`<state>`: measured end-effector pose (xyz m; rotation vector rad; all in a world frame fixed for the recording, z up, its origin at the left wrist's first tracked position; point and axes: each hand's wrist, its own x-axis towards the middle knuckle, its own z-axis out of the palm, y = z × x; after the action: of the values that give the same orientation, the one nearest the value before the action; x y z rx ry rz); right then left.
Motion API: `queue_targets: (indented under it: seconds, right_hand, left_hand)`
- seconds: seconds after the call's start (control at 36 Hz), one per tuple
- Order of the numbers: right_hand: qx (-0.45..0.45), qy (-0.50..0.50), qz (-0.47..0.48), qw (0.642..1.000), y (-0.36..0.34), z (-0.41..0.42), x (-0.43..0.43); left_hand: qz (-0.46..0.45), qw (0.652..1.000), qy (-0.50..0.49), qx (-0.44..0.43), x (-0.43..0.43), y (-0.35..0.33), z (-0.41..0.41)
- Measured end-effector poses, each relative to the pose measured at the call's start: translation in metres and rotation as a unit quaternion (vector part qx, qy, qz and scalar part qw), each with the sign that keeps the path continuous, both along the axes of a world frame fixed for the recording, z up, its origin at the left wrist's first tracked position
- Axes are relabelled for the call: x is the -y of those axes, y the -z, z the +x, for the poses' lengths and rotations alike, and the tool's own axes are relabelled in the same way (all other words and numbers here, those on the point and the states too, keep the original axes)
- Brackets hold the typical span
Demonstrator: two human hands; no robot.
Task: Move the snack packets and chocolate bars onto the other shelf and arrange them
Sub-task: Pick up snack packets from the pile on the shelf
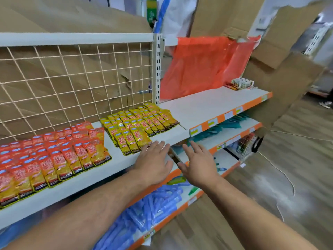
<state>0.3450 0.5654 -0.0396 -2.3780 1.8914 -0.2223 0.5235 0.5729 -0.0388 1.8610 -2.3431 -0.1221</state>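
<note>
I see my left hand (pixel 153 164) flat, fingers straight, at the shelf (pixel 117 166) edge beside the yellow packets (pixel 138 127); my right hand (pixel 198 166) hovers past it, fingers spread, holding nothing.

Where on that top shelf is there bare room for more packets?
Widest: the right shelf board, between the yellow packets and the small box. A narrow lane separates yellow from red packets. The left is crowded.

No lettering reads clearly from here. The yellow packets (pixel 137 127) at the fingers (pixel 159 144) of the left hand (pixel 153 165) carry blurred red print, as do the red packets (pixel 54 156) further left. The price tags (pixel 212 122) beyond the right hand (pixel 198 165) are too small to read.
</note>
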Motion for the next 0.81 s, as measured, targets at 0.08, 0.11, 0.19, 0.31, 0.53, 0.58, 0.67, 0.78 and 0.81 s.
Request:
queue_targets:
  seconds: [0.08, 0.11, 0.19, 0.31, 0.53, 0.58, 0.67, 0.78, 0.81]
  right_hand:
    - [-0.001, 0.015, 0.006, 1.000, 0.007, -0.020, 0.020]
    - [-0.001, 0.020, 0.011, 1.000, 0.009, -0.027, 0.028]
    - [-0.001, 0.037, 0.017, 0.999, 0.013, -0.048, 0.057]
    - [-0.011, 0.073, 0.016, 0.997, 0.013, -0.075, 0.100]
    - [-0.014, 0.128, 0.025, 0.991, -0.005, -0.120, 0.179]
    - [-0.016, 0.143, 0.018, 0.990, -0.008, -0.131, 0.195]
    - [-0.009, 0.163, 0.021, 0.986, -0.009, -0.145, 0.210]
    - [-0.001, 0.173, 0.025, 0.985, -0.011, -0.168, 0.228]
    - [0.001, 0.176, 0.023, 0.984, -0.010, -0.175, 0.235]
  left_hand:
    - [0.015, 1.000, 0.020, -0.002, 0.029, 0.006, -0.021]
    - [0.019, 0.999, 0.026, -0.007, 0.041, 0.008, -0.027]
    - [0.017, 0.999, 0.047, -0.013, 0.079, 0.013, -0.046]
    - [0.012, 0.997, 0.078, -0.013, 0.138, 0.020, -0.071]
    - [0.003, 0.991, 0.135, -0.020, 0.242, 0.015, -0.124]
    - [-0.002, 0.989, 0.147, -0.024, 0.262, 0.012, -0.137]
    - [0.006, 0.988, 0.153, -0.032, 0.286, 0.013, -0.155]
    - [0.010, 0.985, 0.168, -0.029, 0.314, 0.015, -0.181]
    - [0.013, 0.985, 0.172, -0.028, 0.322, 0.015, -0.188]
